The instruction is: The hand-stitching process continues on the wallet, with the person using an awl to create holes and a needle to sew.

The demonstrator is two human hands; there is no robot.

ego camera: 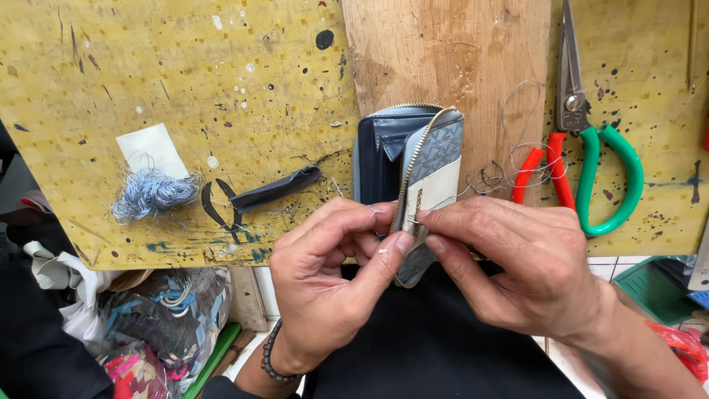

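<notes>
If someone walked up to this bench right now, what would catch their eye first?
Dead centre, the left hand and right hand pinch the zipper edge of an open navy and grey zip-around wallet, with what looks like a needle between the fingertips. To the right, big scissors with red and green handles lie on the paint-spattered yellow board. A tangle of pale blue thread sits to the left.

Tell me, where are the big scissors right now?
The scissors lie at the right of the head view on the speckled yellow board, beside the wooden plank, just above the right hand.
</notes>
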